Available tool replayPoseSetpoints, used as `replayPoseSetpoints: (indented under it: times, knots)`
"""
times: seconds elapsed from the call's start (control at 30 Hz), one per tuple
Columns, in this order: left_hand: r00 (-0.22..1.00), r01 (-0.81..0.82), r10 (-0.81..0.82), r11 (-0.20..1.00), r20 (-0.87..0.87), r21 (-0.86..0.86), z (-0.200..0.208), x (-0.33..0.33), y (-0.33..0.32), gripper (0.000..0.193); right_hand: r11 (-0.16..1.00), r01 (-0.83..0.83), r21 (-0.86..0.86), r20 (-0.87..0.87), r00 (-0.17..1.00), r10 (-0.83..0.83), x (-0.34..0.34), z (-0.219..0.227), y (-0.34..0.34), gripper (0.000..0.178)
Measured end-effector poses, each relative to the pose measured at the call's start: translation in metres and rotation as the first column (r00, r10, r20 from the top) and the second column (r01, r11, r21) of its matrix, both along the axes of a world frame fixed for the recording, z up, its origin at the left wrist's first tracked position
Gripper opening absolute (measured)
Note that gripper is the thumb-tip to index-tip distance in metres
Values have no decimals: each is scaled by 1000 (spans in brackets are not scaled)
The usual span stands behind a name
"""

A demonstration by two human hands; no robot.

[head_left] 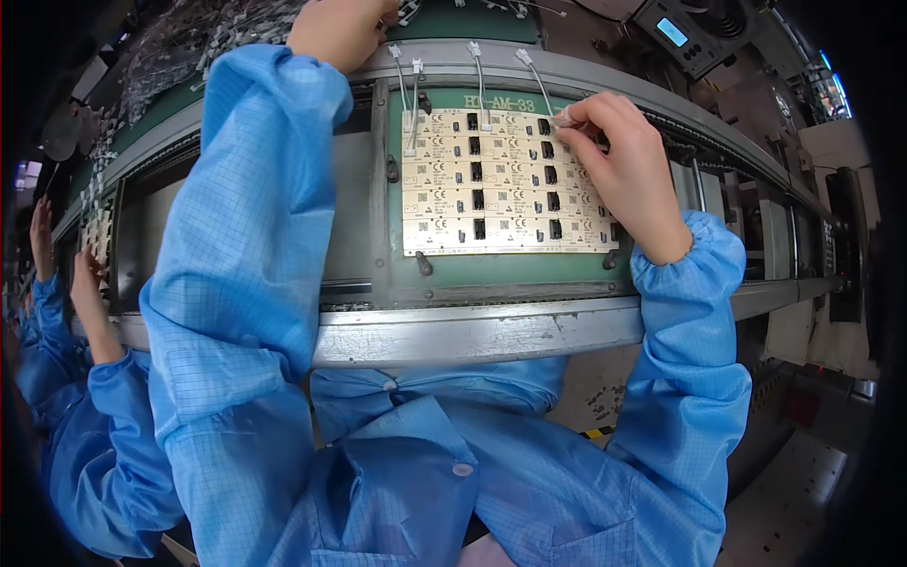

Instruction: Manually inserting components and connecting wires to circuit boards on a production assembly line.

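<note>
Head view: leftmost, we note a co-worker's blue sleeve (113,444); next, our left hand (338,33) at the top edge, finger state we cannot tell. Centre, the pale circuit-board panel (515,214) lies on a green carrier (520,271); rightward, our right hand (625,161), thumb and forefinger pinching a white plug (564,118) at the panel's upper right.

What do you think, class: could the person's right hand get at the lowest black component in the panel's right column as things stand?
Likely yes: the right hand is close and nothing appears to cover the lowest black component in that column, though the hand seems busy with a white connector.
</note>
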State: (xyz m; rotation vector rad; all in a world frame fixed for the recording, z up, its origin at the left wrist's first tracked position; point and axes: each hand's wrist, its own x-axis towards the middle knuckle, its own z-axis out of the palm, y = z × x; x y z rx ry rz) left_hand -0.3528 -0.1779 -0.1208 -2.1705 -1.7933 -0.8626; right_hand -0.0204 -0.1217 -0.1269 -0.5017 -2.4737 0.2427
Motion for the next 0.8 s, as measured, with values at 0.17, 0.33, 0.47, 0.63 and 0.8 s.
replayPoseSetpoints:
  times: [0.17,0.33,0.47,0.63,0.8]
  knots:
    - [979,-182,157,962,-130,-206,9,-5,-1,18,999,15,-34,50,999,-14,0,-4,2,12]
    - [994,-104,97,980,-50,-171,11,-13,-10,16,999,46,0,68,997,-46,1,0,0,12]
    - [996,-73,70,995,-54,-64,3,-5,0,13,996,67,50,92,993,-72,3,-5,3,12]
    - [956,-145,97,977,277,156,47,18,-45,11,996,-53,74,89,995,46,-6,9,-7,10]
    - [841,-221,42,937,539,270,43,46,-34,11,996,9,91,269,963,-33,25,12,-16,18]
